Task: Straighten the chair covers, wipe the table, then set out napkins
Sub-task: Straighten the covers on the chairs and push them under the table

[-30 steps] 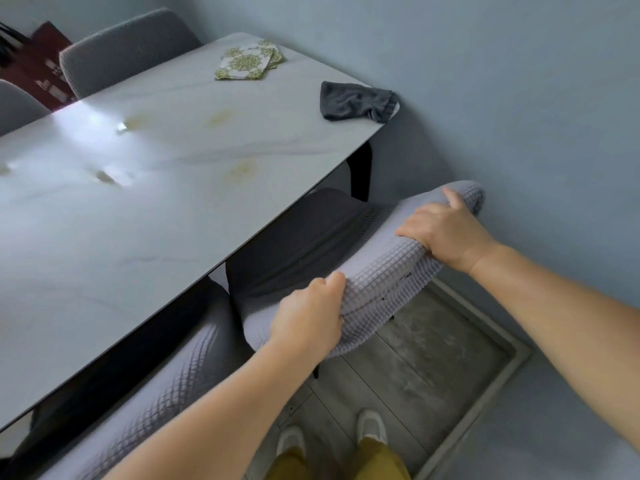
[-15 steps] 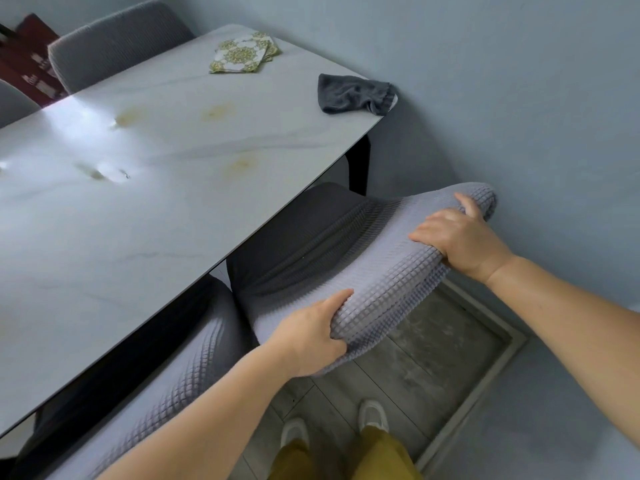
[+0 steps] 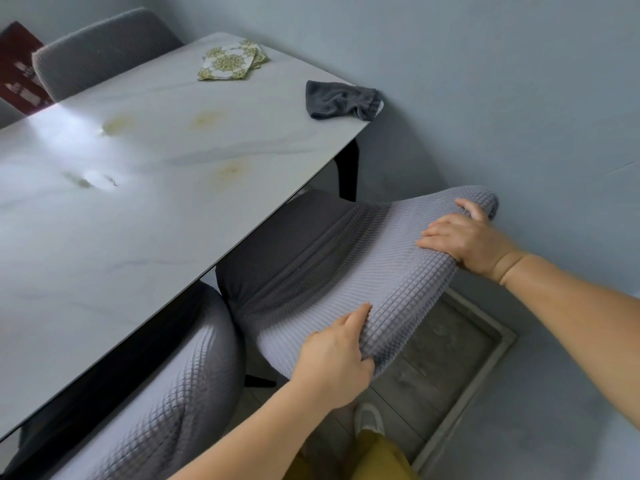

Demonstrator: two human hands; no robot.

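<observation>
Since a second ago the left hand (image 3: 334,355) has slid lower along the backrest edge and the right hand (image 3: 464,239) has moved a little outward toward the far corner, so the grey waffle chair cover (image 3: 391,271) looks pulled flatter across the top. Nearest, the left hand grips the cover's lower edge, thumb on top and fingers curled under the fabric. Further along, the right hand holds the upper edge near the corner, fingers folded over the rim. A second covered chair (image 3: 166,393) stands just beside it, tucked partly beneath the table (image 3: 104,254).

The work seems to be in its first step: this cover is mid-adjustment. The tabletop shows yellowish stains (image 3: 207,119), so wiping is not yet done; the dark cloth (image 3: 341,100) lies untouched at the table's corner, and the patterned napkins (image 3: 230,62) sit stacked near the far edge, not set out.

The seats sit in shadow under the table, the fingertips are hidden by fabric, and a far chair (image 3: 104,50) is cut off by the tabletop.
</observation>
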